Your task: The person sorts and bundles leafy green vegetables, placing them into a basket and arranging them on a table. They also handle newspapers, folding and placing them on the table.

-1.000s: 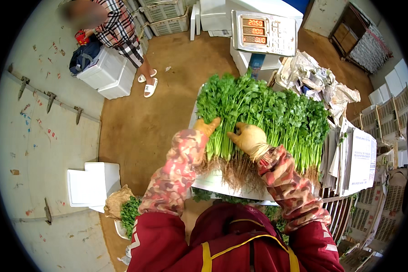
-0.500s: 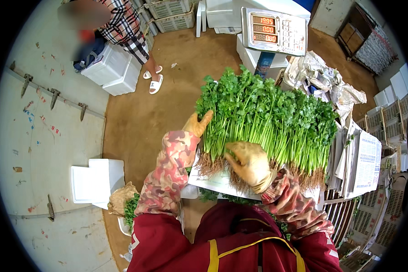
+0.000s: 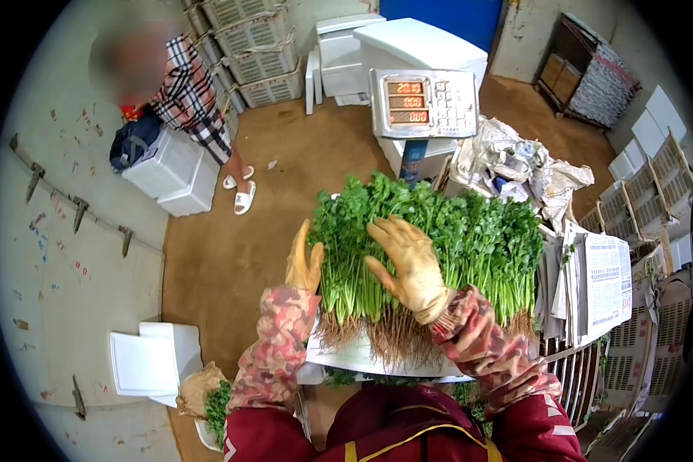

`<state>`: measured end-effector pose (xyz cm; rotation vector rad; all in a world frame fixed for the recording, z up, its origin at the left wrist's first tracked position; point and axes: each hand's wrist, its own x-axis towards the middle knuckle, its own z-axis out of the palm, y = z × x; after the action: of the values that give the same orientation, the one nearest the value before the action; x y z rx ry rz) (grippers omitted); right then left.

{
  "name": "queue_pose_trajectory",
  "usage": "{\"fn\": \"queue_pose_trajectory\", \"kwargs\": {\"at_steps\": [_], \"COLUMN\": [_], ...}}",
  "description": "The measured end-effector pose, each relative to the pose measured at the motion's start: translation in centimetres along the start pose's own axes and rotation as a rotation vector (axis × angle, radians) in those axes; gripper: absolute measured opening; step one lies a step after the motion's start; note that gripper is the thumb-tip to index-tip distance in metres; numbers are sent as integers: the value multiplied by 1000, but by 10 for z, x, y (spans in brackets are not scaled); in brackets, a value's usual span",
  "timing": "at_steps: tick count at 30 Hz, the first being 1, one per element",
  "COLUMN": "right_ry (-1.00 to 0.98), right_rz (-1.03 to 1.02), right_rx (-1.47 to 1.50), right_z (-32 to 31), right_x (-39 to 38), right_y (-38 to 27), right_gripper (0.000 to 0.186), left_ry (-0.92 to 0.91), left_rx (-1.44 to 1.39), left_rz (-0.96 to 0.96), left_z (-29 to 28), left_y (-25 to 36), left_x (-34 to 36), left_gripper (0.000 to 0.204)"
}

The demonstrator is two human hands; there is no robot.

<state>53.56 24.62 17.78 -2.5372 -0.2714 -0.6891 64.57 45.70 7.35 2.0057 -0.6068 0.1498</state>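
Two gloved hands, one row of leafy greens between and under them

You have two hands in view, each in one yellowish glove. In front of you there is one wide row of greens; its single stems are too many to be counted. The row lies on a white surface, leaves away from you and brown roots toward you.

Your left hand is at the left end of the row, so the greens lie just to its right. Its thumb and fingers stand apart, and no stem is seen in it; whether it touches the leaves, you cannot tell. Your right hand is spread wide, back upward, over the left part of the row. The greens lie below it and continue to its right.

Beyond the row stands one scale with three lit lines. To the right is one pile of newspapers. At the upper left there is one other person, with two white slippers, near one dark blue bag.
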Motion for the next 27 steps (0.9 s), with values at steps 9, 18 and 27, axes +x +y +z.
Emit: {"fn": "queue_pose_trajectory", "kwargs": {"at_steps": [9,18,27], "right_ry": [-212,-213,-171], "right_rz": [126,156,-35], "right_rx": [-138,-168,-87], "right_z": [61,101,61], "right_x": [15,-20,31], "right_y": [58,96,34], "right_gripper": [47,43,48], "left_ry": [-178,-188,153], "left_rx": [261,-5,-753], "left_rz": [72,-22,-316], "left_z": [32,51,-15], "left_y": [28,10,-82], "left_x": [3,-7,-60], "left_gripper": [67,51,34]}}
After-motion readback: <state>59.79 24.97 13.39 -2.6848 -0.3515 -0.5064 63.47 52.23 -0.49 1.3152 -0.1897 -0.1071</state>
